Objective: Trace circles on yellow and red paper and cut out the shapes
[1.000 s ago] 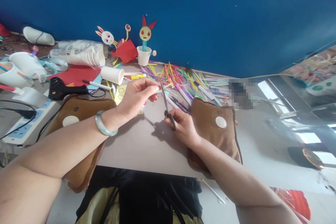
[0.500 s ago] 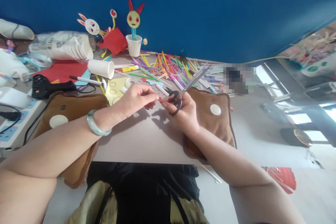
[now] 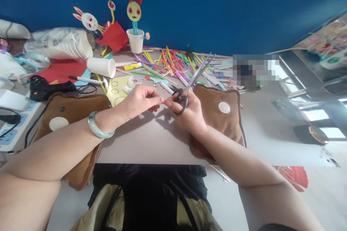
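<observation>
My left hand, with a pale green bangle on the wrist, pinches a tiny red paper scrap at its fingertips. My right hand touches the same scrap with thumb and forefinger while its other fingers stay looped in black-handled scissors. The blades point up and to the right, slightly apart. Both hands meet over the grey table between two brown cushions.
Behind the hands lies a heap of coloured paper strips and straws. A fallen paper cup, a cup stack, a cup with paper animal figures, a black glue gun, yellow card and a power strip sit to the left.
The scissors swung from pointing up-left to pointing up-right as my right hand turned. Both hands came together on the red scrap. The view shifted slightly.
</observation>
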The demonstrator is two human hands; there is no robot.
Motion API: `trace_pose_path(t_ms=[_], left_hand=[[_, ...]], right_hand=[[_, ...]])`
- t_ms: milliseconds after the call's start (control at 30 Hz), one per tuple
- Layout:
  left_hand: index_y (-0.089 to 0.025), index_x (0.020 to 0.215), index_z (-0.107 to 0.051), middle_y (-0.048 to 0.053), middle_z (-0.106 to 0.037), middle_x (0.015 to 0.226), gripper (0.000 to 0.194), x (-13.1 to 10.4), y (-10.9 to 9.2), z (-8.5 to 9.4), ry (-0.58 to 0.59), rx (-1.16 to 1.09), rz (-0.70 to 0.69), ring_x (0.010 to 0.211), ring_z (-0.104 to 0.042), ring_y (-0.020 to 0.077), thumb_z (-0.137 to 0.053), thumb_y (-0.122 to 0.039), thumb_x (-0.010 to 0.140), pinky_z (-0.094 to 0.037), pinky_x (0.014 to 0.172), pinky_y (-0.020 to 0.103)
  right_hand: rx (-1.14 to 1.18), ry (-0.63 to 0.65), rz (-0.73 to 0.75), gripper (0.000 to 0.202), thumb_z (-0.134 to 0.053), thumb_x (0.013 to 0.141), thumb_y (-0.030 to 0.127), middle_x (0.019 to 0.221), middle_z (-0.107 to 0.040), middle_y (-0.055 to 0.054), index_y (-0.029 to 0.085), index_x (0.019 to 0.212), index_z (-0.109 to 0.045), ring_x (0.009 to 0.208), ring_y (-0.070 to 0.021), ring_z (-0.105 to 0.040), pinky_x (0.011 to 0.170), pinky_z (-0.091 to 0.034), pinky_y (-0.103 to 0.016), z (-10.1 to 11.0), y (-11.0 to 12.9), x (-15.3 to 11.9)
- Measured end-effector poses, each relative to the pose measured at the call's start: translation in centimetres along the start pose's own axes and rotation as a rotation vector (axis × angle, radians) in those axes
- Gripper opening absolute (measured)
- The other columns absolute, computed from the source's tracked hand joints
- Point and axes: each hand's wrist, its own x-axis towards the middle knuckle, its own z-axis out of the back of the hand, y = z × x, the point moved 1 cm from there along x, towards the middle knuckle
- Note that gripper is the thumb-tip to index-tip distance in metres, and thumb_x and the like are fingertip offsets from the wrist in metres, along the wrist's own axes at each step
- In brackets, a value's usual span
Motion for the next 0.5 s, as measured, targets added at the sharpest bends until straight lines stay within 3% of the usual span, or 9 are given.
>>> trace_pose_path(t_ms=[500], left_hand=[[-0.014, 0.072, -0.069, 0.003, -0.067, 0.065, 0.019, 0.37, 0.56, 0.14, 0.014, -0.046, 0.016, 0.058, -0.062, 0.0114, -0.066, -0.03, 0.082, -0.051, 0.054, 0.022]], right_hand=[[0.048, -0.017, 0.017, 0.042, -0.086, 0.066, 0.04, 0.071, -0.064, 0.005, 0.023, 0.082, -0.051, 0.052, -0.008, -0.051, 0.047, -0.044, -0.023, 0.08, -0.08, 0.0]])
